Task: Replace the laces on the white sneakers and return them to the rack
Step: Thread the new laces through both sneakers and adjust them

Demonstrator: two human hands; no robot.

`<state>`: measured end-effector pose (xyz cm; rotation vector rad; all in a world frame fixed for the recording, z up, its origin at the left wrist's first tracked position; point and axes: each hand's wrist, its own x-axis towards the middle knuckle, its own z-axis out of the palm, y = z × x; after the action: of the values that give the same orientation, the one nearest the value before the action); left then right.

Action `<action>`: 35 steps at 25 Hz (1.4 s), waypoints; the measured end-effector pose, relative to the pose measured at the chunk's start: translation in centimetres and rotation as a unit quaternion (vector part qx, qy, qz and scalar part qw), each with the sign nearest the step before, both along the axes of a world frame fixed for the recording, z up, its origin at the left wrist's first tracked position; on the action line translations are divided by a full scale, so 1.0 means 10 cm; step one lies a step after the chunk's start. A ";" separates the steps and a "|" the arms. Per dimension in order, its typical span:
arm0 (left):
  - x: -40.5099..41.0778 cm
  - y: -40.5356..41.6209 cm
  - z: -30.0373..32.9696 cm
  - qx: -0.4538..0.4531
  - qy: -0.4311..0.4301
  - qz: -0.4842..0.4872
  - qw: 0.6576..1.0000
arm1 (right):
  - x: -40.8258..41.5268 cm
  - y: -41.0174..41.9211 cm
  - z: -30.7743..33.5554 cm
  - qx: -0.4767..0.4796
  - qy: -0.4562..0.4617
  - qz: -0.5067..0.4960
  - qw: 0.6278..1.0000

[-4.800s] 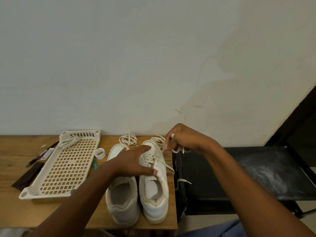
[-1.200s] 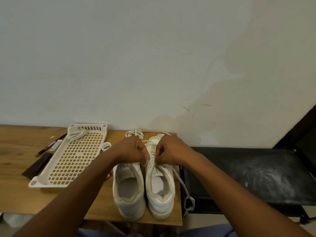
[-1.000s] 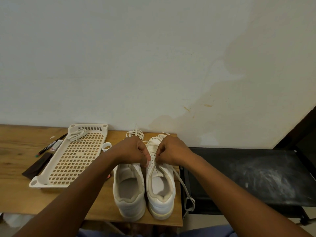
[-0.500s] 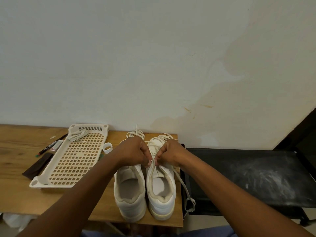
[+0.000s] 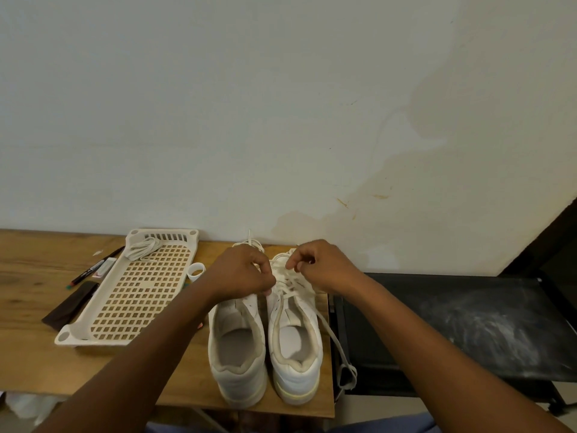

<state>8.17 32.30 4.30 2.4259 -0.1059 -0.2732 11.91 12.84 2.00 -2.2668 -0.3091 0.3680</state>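
Two white sneakers stand side by side at the right end of the wooden table, heels toward me. The left sneaker shows no lace. The right sneaker is partly laced with a white lace whose free end trails over the table edge. My left hand grips the right sneaker's tongue and eyelet edge. My right hand pinches the lace above the eyelets. A cream plastic rack lies flat to the left, with a bundled lace on its far end.
Another coiled lace lies behind the sneakers by the wall. A small white ring sits beside the rack. Pens and a dark flat strip lie left of the rack. A black dusty table stands to the right.
My right hand has moved from beside my left hand up and to the right, drawing the lace through the right sneaker's eyelets. My left hand has stayed at the tongue.
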 end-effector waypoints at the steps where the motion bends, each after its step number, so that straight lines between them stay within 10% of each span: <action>1: 0.01 0.02 0.04 -0.056 -0.010 0.028 0.998 | 0.03 -0.05 0.02 0.011 -0.016 0.010 1.000; 6: 0.05 0.21 0.32 -0.528 0.138 0.067 0.835 | 0.07 -0.25 0.00 -0.048 0.049 0.148 0.987; 9: 0.04 0.19 0.19 -0.176 -0.001 0.037 0.984 | 0.05 -0.25 -0.07 -0.099 0.035 0.180 0.978; 11: 0.02 0.11 0.06 0.116 -0.056 -0.060 0.990 | 0.05 -0.25 -0.08 -0.128 0.038 0.187 0.973; 14: 0.00 0.04 -0.01 0.195 0.014 -0.124 0.973 | 0.05 -0.25 -0.09 -0.151 0.066 0.187 0.968; 18: 0.02 0.11 0.17 -0.146 -0.009 -0.071 0.987 | 0.04 -0.22 -0.08 -0.171 0.073 0.181 0.966; 22: -0.01 0.25 0.40 -0.576 0.064 -0.048 0.814 | 0.04 -0.22 -0.08 -0.163 0.076 0.177 0.968; 25: 0.01 0.19 0.24 -0.234 -0.015 0.019 0.972 | 0.05 -0.23 -0.08 -0.159 0.080 0.175 0.968; 28: 0.03 0.16 0.01 0.142 -0.057 -0.064 0.986 | 0.05 -0.22 -0.08 -0.166 0.075 0.177 0.967; 35: 0.01 0.05 0.07 0.064 -0.024 -0.096 0.993 | 0.06 -0.21 -0.10 -0.174 0.076 0.176 0.966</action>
<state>8.27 32.79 4.97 2.5543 -0.3544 -0.3158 12.56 10.78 1.01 -2.5048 -0.6113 0.8325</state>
